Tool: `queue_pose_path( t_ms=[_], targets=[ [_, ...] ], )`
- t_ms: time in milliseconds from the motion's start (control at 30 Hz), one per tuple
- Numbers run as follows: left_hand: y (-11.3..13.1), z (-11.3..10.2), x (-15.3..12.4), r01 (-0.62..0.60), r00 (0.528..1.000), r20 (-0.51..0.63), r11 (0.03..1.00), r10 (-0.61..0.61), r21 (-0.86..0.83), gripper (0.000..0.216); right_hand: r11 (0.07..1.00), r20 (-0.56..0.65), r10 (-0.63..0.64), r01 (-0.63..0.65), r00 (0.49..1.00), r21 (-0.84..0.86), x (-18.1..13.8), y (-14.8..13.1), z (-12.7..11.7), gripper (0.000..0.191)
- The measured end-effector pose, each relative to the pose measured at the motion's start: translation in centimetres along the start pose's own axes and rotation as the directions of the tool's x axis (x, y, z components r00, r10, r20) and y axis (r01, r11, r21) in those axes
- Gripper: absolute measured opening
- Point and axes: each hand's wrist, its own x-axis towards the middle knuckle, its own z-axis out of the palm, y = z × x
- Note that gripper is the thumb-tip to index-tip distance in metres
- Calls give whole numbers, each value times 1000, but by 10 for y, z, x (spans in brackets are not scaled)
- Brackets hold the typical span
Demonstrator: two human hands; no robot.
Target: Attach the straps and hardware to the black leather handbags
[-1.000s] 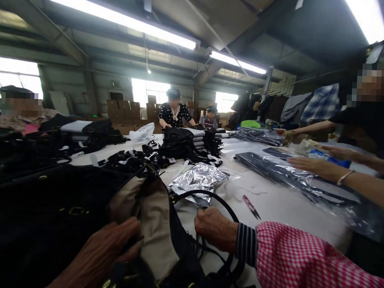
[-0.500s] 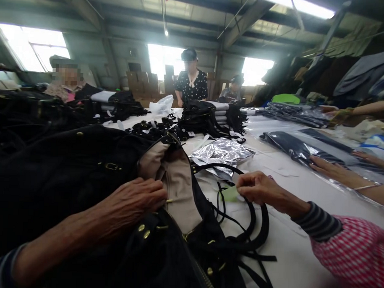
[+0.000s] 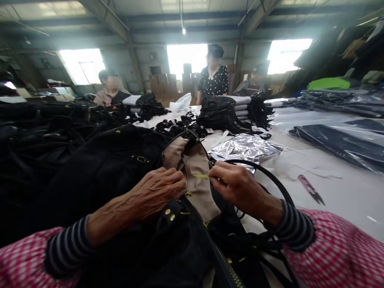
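A black handbag [image 3: 122, 166] with gold studs lies in front of me, its mouth open on a beige lining [image 3: 198, 184]. My left hand [image 3: 155, 191] rests curled on the bag's edge and pinches the lining. My right hand [image 3: 237, 187] pinches a small pale green slip [image 3: 201, 176] at the lining's opening, between the two hands. The bag's black straps [image 3: 266, 174] loop out on the white table [image 3: 341, 195] behind my right wrist.
A red thread snipper [image 3: 310, 189] lies on the table to the right. Crumpled silver foil bags [image 3: 244, 148] sit beyond the handbag. Piles of black bags [image 3: 224, 113] fill the left and middle. Bagged dark items [image 3: 340, 143] lie right. Other people stand at the far end.
My right hand carried the green slip from the straps over to the bag's lining. My left hand slid up to the opening. The view tilted down and left.
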Motion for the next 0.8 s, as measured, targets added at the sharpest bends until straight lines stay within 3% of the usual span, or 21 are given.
queue_pose_path(
  t_ms=[100, 167, 267, 433, 600, 700, 800],
  targets=[
    [2, -2, 0, 12, 1000, -3, 1000, -12, -9, 19, 894, 176, -256, 302, 951, -331, 21, -14, 25, 17],
    [3, -4, 0, 20, 1000, -14, 999, -21, -35, 20, 826, 260, -335, 415, 906, -381, 30, -16, 37, 17],
    [3, -4, 2, 34, 999, -22, 997, -35, -70, 23, 822, 298, -363, 454, 883, -345, 36, -9, 48, 16],
    [2, 9, 1, 59, 994, -84, 994, -67, -94, 21, 970, 255, -189, 221, 948, -104, 38, 5, 65, 11],
    [-1, 27, -1, 91, 981, -152, 982, -116, -164, 12, 996, 72, 4, -11, 997, 91, 51, 15, 99, 14],
    [-3, 23, -1, 90, 984, -132, 977, -117, -192, 17, 910, 67, 67, -89, 995, 404, 56, 18, 102, 16],
    [-3, 10, 2, 109, 992, -47, 973, -121, -203, 31, 709, 188, 183, -262, 965, 654, 46, 19, 83, 19]
  ],
)
